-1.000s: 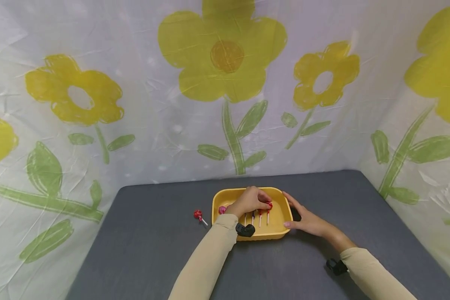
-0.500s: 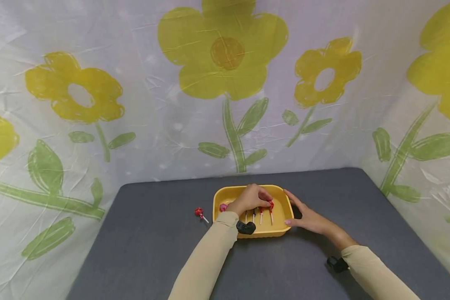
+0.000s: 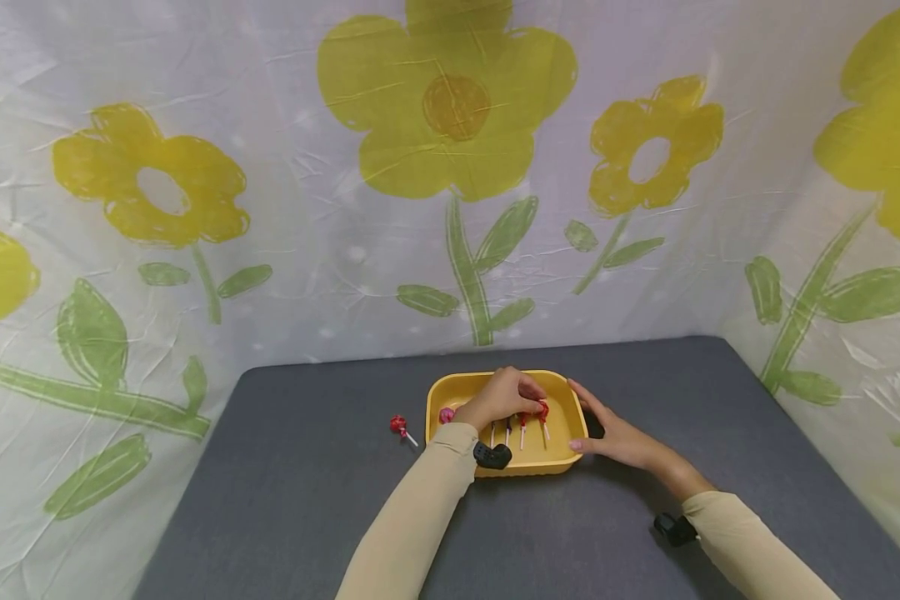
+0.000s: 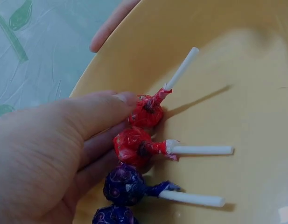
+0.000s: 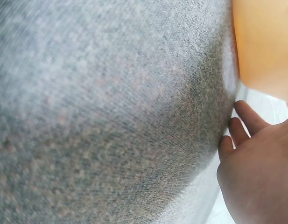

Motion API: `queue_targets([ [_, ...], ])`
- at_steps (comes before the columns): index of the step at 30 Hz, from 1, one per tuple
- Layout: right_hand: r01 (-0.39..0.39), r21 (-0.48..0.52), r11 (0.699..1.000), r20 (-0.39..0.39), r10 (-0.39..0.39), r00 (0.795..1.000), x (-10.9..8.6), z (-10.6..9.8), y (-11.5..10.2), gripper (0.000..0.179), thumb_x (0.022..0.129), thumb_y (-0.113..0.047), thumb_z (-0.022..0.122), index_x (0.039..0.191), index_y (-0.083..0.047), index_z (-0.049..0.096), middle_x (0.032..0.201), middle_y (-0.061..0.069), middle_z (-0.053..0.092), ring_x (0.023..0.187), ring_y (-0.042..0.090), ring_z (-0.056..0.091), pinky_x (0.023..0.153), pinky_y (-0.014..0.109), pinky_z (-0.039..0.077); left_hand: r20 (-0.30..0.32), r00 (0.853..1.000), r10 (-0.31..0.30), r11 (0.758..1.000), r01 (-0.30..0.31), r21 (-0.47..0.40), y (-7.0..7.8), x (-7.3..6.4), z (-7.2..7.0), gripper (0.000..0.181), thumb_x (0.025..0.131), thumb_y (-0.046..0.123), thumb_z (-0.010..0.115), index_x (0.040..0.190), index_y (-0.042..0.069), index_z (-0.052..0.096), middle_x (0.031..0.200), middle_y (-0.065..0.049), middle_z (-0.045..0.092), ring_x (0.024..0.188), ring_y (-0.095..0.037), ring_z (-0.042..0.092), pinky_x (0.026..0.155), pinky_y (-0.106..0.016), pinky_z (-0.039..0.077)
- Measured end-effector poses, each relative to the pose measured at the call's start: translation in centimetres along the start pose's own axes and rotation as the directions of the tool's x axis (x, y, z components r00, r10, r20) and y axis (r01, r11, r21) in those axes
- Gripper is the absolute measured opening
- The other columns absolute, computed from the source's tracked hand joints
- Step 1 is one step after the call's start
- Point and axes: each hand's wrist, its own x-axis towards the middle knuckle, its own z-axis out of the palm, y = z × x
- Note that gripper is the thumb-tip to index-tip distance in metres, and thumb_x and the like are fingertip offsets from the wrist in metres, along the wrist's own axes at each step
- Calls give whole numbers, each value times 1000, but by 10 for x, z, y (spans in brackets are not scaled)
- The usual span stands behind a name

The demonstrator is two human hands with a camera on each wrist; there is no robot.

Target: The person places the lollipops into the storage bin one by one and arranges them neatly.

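Observation:
A yellow tray sits mid-table with several lollipops lying in a row, sticks toward me. My left hand reaches into it. In the left wrist view its straight fingertips rest against the heads of two red lollipops, with two purple ones just below. A pink lollipop lies at the tray's left end. My right hand lies flat against the tray's right rim, fingers along the side and thumb at the front corner. One of its fingers shows over the rim.
One red lollipop lies alone on the grey table, left of the tray. A flower-print cloth hangs behind and to both sides. The right wrist view shows grey table cloth, the tray's corner and my right hand.
The rightmost red lollipop's stick has tilted slightly under my left fingers. Both hands stay at the tray; the view shifted a little.

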Motion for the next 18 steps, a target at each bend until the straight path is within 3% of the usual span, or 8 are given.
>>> queue_targets([
  [9, -27, 22, 999, 7, 27, 1000, 0, -1, -1, 98, 91, -30, 70, 160, -33, 1, 161, 24, 22, 148, 49, 20, 106, 81, 19, -24, 999, 33, 997, -35, -67, 10, -2, -14, 23, 89, 20, 75, 110, 10, 76, 108, -3, 77, 97, -11, 73, 84, -20, 57],
  [18, -35, 25, 999, 5, 35, 999, 0, -1, -3, 99, 90, -31, 71, 160, -34, 1, 161, 23, 22, 148, 48, 21, 106, 80, 20, -88, 994, 61, 991, -71, -116, 31, -22, -47, 25, 91, 27, 73, 111, 14, 76, 112, -3, 76, 101, -12, 71, 89, -24, 56],
])
